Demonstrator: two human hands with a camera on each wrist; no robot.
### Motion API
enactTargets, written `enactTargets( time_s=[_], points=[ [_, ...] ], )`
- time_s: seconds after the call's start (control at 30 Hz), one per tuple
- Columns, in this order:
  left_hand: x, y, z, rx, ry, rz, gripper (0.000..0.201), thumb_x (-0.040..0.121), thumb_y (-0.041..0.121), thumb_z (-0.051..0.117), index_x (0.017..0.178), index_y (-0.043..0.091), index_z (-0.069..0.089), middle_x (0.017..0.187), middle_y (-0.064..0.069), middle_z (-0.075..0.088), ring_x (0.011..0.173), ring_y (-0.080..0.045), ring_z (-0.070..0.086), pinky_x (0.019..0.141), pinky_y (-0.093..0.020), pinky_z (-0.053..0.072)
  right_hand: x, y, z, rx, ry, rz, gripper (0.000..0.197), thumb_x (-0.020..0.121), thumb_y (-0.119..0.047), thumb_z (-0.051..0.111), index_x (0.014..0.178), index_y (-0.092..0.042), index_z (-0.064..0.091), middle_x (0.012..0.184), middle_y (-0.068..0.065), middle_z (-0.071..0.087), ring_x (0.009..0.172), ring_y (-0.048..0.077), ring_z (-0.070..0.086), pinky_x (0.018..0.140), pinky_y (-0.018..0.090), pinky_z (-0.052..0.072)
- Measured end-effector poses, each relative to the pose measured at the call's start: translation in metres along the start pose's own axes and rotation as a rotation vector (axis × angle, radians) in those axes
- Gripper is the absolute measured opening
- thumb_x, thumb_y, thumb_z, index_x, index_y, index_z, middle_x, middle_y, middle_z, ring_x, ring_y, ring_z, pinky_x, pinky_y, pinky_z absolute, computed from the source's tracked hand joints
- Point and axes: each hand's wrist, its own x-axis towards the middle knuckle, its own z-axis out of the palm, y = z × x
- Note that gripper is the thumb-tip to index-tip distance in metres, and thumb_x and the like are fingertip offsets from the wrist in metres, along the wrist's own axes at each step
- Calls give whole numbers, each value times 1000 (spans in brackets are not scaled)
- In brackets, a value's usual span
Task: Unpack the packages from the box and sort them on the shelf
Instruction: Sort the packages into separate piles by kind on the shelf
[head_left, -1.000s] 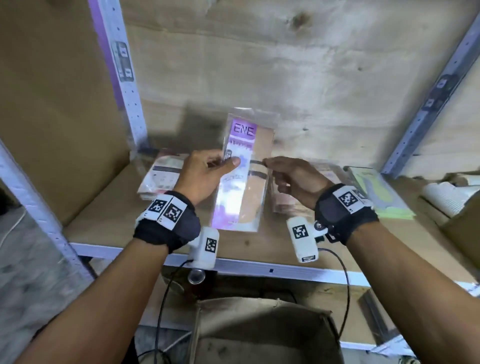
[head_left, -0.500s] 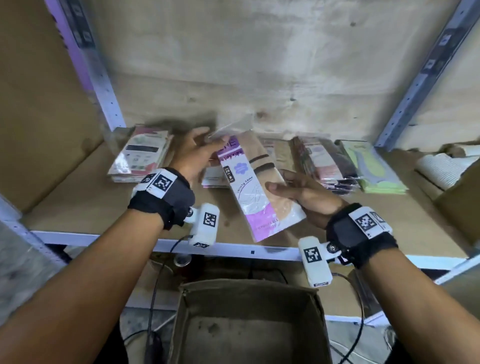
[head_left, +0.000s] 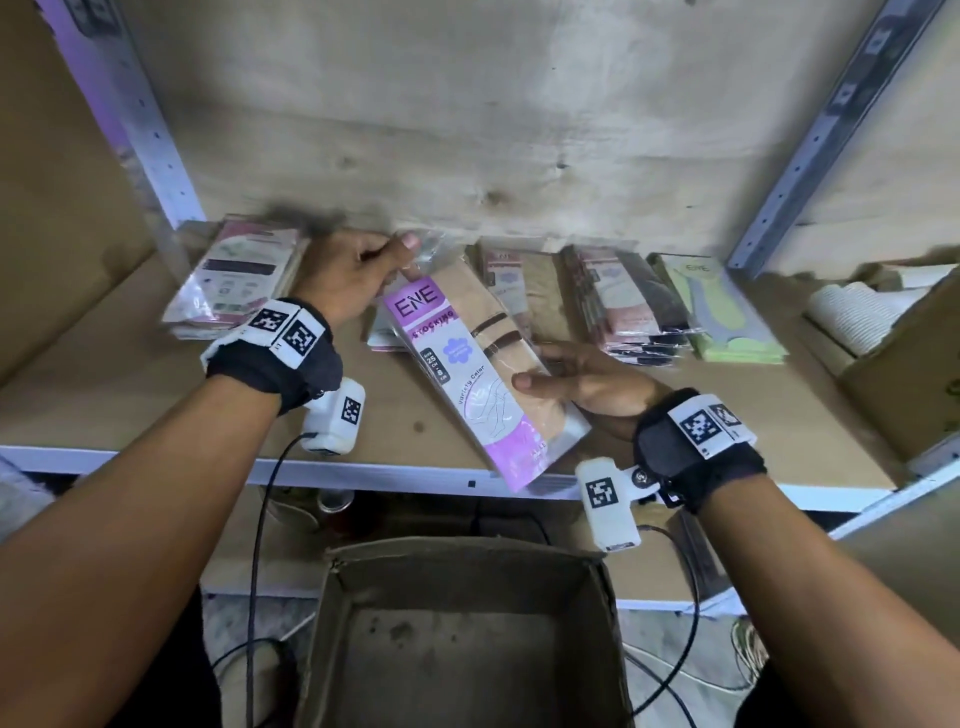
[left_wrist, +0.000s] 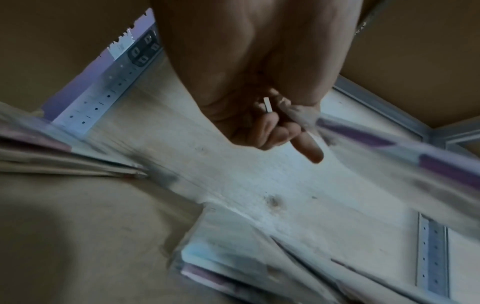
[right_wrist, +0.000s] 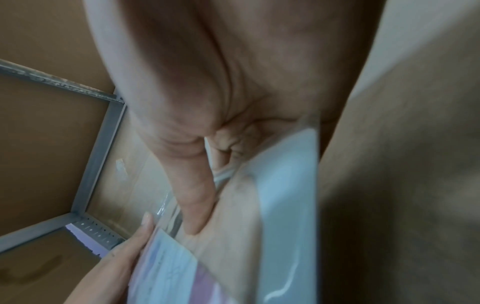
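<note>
A purple-and-tan stocking packet (head_left: 478, 374) marked ENE hangs tilted over the shelf board (head_left: 119, 400), between both hands. My left hand (head_left: 358, 275) pinches the clear plastic flap at its top end, seen blurred in the left wrist view as the packet (left_wrist: 389, 148). My right hand (head_left: 576, 379) grips its lower right edge, thumb on top and fingers underneath; the right wrist view shows the thumb (right_wrist: 194, 195) pressed on the packet (right_wrist: 259, 236). The cardboard box (head_left: 467, 639) stands open below the shelf, its visible floor bare.
Along the back of the shelf lie packet piles: a pink-and-black stack (head_left: 234, 280) at left, tan packets (head_left: 524, 291), a dark and pink stack (head_left: 628, 306) and green packets (head_left: 722, 312) at right. White rolls in a carton (head_left: 852, 317) sit far right. Metal uprights (head_left: 150, 130) frame the bay.
The packet went from upright near the back wall to tilted low over the shelf front. My right hand slid from its middle edge down to its lower end.
</note>
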Motion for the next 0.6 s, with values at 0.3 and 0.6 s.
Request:
enactTargets(
  time_s=[0.3, 0.6],
  points=[
    [-15, 5, -8, 59, -121, 52, 30, 93, 41, 61, 86, 15, 74, 46, 12, 57, 40, -2, 46, 44, -14, 37, -5, -2, -13, -100, -25, 91, 50, 79, -18, 70, 123, 1, 58, 124, 23, 65, 115, 39, 62, 98, 50, 51],
    [-24, 10, -13, 30, -92, 31, 47, 99, 44, 51, 66, 14, 65, 67, -12, 66, 64, -17, 58, 64, -20, 44, -11, 0, -14, -70, -71, 48, 31, 83, -10, 66, 114, -5, 62, 123, 20, 66, 107, 31, 65, 91, 38, 55]
  ],
)
